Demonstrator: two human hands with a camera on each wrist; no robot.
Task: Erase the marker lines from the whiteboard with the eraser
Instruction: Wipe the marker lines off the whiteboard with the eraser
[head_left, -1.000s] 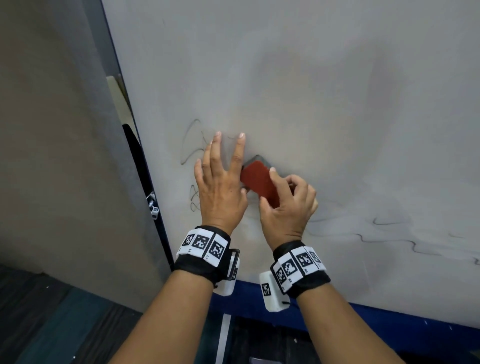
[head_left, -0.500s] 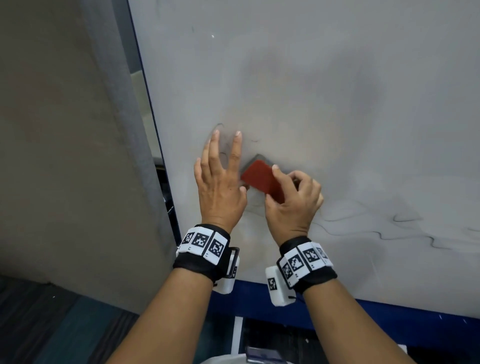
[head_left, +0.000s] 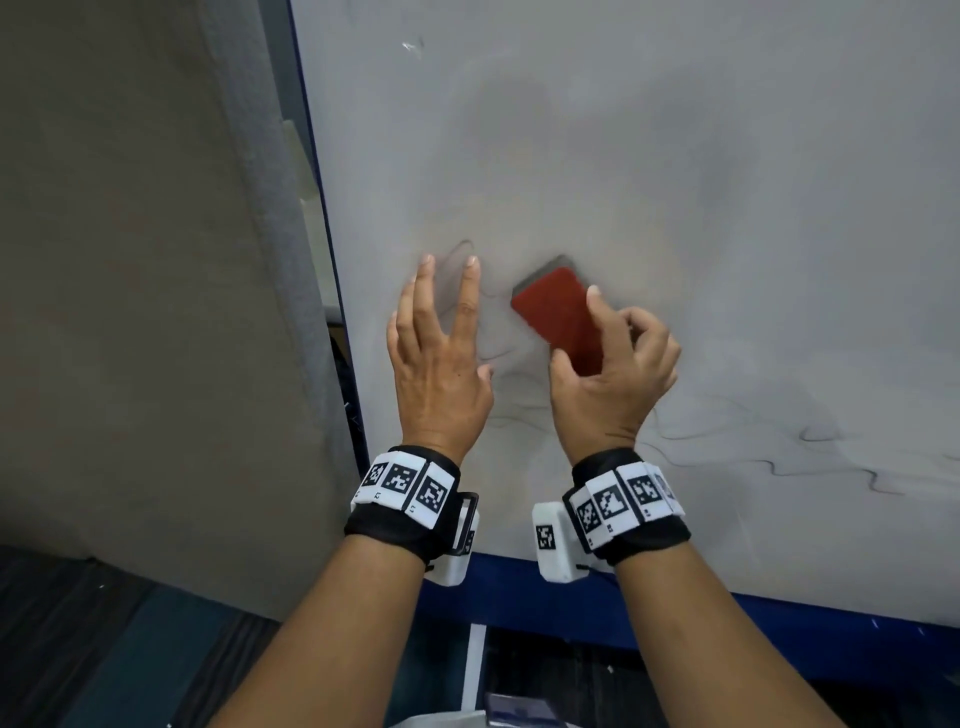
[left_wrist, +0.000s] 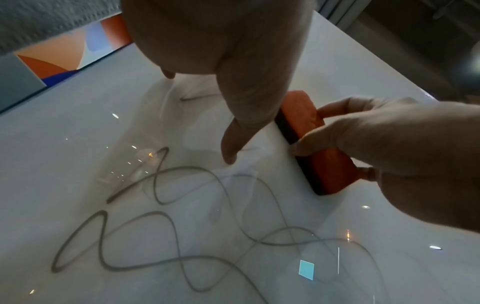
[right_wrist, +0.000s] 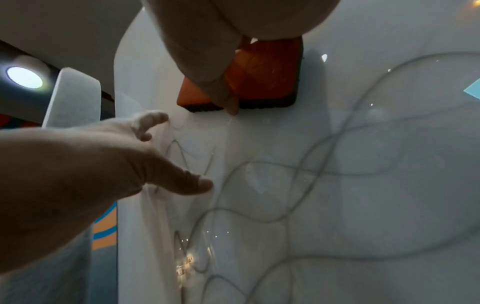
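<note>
- Head view: right hand (head_left: 610, 374) holds the red eraser (head_left: 558, 319) at centre frame. The fingers are curled over its far edge, the thumb sits on the near edge and the forefinger lies along the red back. This grip looks meant to press the dark felt face flat on the whiteboard (head_left: 675, 182).
- Head view: left hand (head_left: 441, 364) is just left of the eraser with its fingers straight and spread, holding nothing. Fingertips appear to touch the board, probably to steady it.
- Head view: faint grey marker lines (head_left: 779, 462) run wavily along the lower right of the board, and a few pale strokes lie around the left hand. A broad grey smear covers the middle of the board.
- Left wrist view: the eraser (left_wrist: 311, 142) at centre right lies dark felt down on the board, pinched by the right hand (left_wrist: 402, 156). Looping lines (left_wrist: 161, 230) fill the lower half of the frame, unwiped.
- Right wrist view: the eraser (right_wrist: 259, 82) at upper centre sits flat on the board under the thumb. The left hand (right_wrist: 111, 164) enters from the left, fingers open. Lines (right_wrist: 259, 209) cross the lower right.
- Judgement: wiping is under way, but most of the lines below the eraser remain.
</note>
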